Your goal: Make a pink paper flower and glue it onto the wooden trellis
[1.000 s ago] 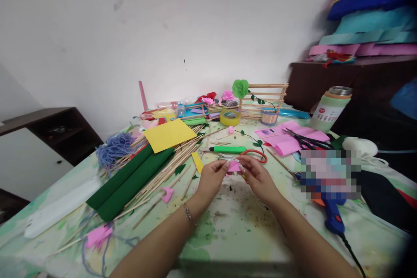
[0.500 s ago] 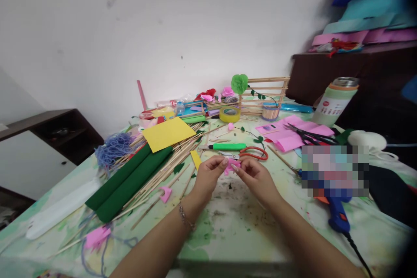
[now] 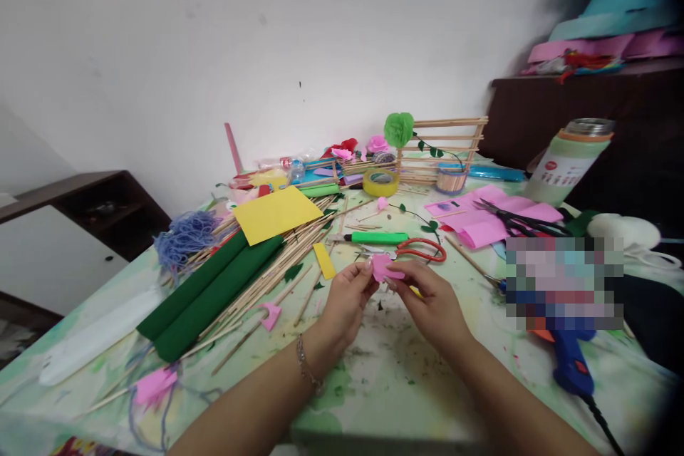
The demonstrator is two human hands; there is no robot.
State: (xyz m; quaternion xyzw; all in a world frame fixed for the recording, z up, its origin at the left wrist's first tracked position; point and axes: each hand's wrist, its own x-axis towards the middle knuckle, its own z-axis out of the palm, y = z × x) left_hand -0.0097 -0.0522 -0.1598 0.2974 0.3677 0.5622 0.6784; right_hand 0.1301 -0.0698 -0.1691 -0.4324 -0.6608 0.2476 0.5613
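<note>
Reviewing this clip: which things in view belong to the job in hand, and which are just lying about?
In the job:
pink paper piece, held by the left hand and right hand
perhaps the red-handled scissors, just beyond

Apparently just lying about:
yellow sheet
bluish yarn
tape roll
bottle

Left hand [image 3: 347,296] beside right hand [image 3: 432,296], fingertips [image 3: 368,266] pinched, both forearms [image 3: 256,392] angled inward

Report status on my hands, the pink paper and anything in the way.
Left hand and right hand both pinching pink paper. Scissors lying just beyond. Nothing seems to block the paper.
</note>
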